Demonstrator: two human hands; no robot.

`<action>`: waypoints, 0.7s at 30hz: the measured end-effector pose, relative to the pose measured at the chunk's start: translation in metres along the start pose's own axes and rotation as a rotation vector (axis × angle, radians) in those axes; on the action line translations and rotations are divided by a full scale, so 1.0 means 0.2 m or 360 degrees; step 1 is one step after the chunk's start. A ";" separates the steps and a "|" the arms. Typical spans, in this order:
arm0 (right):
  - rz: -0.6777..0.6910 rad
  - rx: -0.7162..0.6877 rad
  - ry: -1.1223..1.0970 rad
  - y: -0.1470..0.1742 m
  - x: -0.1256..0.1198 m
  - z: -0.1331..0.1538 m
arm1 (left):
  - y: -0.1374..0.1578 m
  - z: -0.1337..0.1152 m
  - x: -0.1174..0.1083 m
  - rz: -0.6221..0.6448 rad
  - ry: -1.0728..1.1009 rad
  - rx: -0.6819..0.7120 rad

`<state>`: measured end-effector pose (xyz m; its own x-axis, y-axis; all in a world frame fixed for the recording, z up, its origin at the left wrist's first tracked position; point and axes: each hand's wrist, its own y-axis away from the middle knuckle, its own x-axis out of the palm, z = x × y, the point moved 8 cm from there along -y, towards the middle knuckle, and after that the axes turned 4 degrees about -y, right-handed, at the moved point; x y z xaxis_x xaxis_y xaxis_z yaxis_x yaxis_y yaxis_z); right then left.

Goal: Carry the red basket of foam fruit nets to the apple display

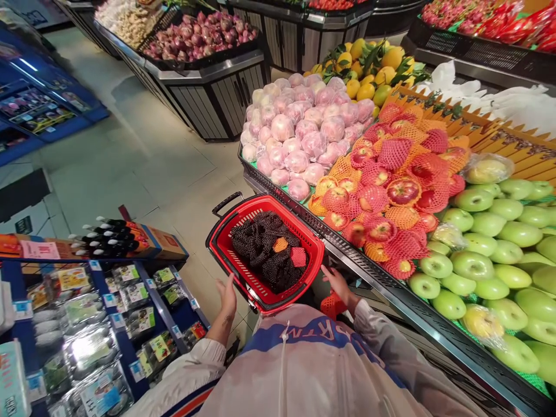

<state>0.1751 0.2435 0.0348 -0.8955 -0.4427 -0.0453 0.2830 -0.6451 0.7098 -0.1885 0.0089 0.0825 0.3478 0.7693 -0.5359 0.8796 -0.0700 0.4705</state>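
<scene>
Beside the fruit counter (pixel 391 292), a red basket (pixel 226 255) sits tipped against the counter's front edge, its black handle (pixel 226 202) pointing away from the person. The left hand (pixel 226 296) lies open and flat against the basket's near rim, gripping nothing. The right hand (pixel 337 284) reaches under the basket's right corner with fingers spread; whether it grips the basket or the orange net (pixel 332 304) just below it cannot be told.

With only a flat palm and an uncertain hold steadying it, the basket looks likely to slide off the counter edge and spill, since it leans rather than rests level.

Inside the basket lie bunched black foam nets (pixel 264 246), with one orange piece (pixel 280 244) and one red piece (pixel 297 256) on top. Right of the basket, the counter holds red apples in orange and red nets (pixel 391 191); beyond those, green apples (pixel 490 243). Behind the basket, farther along the counter, sit pale wrapped apples (pixel 299 130).
</scene>
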 end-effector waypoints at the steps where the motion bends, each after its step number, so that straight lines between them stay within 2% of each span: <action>1: -0.0043 -0.0042 -0.0019 0.06 -0.06 0.03 | 0.07 -0.14 -0.03 -0.0139 -0.0211 0.0302; 2: -0.0089 -0.0098 -0.0047 0.13 -0.12 0.07 | 0.19 -0.29 -0.03 -0.0266 -0.0405 0.0679; 3: -0.0137 -0.0164 -0.0080 0.22 -0.19 0.11 | 0.35 -0.45 0.01 -0.0291 -0.0483 0.1094; 4: -0.0155 -0.0238 -0.0125 0.31 -0.25 0.15 | 0.55 -0.57 0.08 -0.0203 -0.0451 0.1473; 5: -0.0178 -0.0306 -0.0183 0.42 -0.32 0.19 | 0.76 -0.66 0.17 -0.0001 -0.0360 0.1743; 6: -0.0205 -0.0370 -0.0246 0.52 -0.40 0.24 | 0.97 -0.71 0.31 0.0365 -0.0283 0.1875; 7: -0.0234 -0.0451 -0.0345 0.63 -0.48 0.28 | 1.21 -0.72 0.47 0.0870 -0.0254 0.1924; 8: -0.0277 -0.0548 -0.0606 0.74 -0.58 0.32 | 1.47 -0.68 0.64 0.1393 -0.0319 0.1890; 9: -0.0326 -0.0636 -0.0825 0.84 -0.69 0.35 | 1.73 -0.62 0.77 0.1829 -0.0423 0.1855; 10: -0.0389 -0.0710 -0.0978 0.94 -0.82 0.36 | 1.98 -0.55 0.89 0.2157 -0.0556 0.1831; 11: -0.0494 -0.0758 -0.1108 1.03 -0.96 0.35 | 2.20 -0.46 0.98 0.2393 -0.0688 0.1788; 13: -0.0679 -0.0845 -0.1272 1.21 -1.24 0.28 | 2.52 -0.35 1.13 0.2570 -0.0745 0.1643; 15: -0.0848 -0.0910 -0.1344 1.37 -1.50 0.14 | 2.74 -0.30 1.24 0.2532 -0.0561 0.1462; 17: -0.1033 -0.0886 -0.1303 1.52 -1.70 -0.04 | 2.88 -0.28 1.32 0.2420 -0.0356 0.1308; 19: -0.1133 -0.0807 -0.1156 1.64 -1.82 -0.20 | 3.00 -0.25 1.37 0.2353 -0.0315 0.1287; 21: -0.1018 -0.0774 -0.0974 1.71 -1.86 -0.28 | 3.15 -0.22 1.41 0.2456 -0.0393 0.1393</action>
<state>0.6250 0.1526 0.2549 -0.9118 0.3828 0.1483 -0.3250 -0.8939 0.3088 0.4498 0.2101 0.2597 0.9026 -0.4084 -0.1358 -0.3849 -0.9072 0.1697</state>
